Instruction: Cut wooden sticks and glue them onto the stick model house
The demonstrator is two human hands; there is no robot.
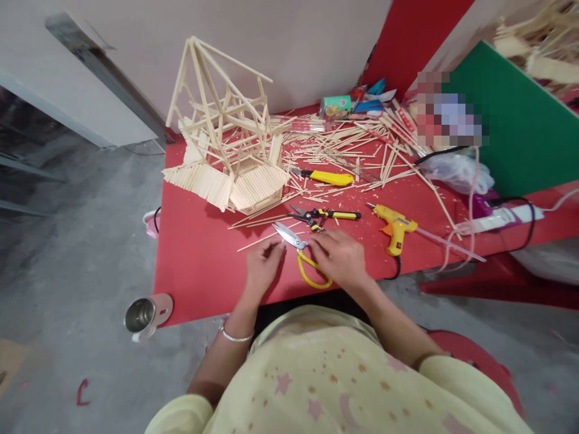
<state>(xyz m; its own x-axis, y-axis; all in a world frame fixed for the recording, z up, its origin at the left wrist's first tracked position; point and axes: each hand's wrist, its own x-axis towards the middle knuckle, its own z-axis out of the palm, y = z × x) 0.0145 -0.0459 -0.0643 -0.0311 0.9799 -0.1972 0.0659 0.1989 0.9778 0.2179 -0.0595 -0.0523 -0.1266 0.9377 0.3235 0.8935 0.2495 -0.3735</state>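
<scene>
- Prob. light, stiff scissors, slick blades; take by yellow loop.
- R hand right at loop; grip unclear.
- L hand beside blades; can't see any hold.

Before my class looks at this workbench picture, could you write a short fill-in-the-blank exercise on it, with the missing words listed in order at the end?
1. The scissors beside the right hand have handles coloured ____.
2. The glue gun lies on a table whose top is coloured ____.
3. The person at work wears a silvery bracelet on the ____ wrist.
4. The big flat board at the picture's right side is coloured ____.

Missing words: yellow; red; left; green.
</scene>
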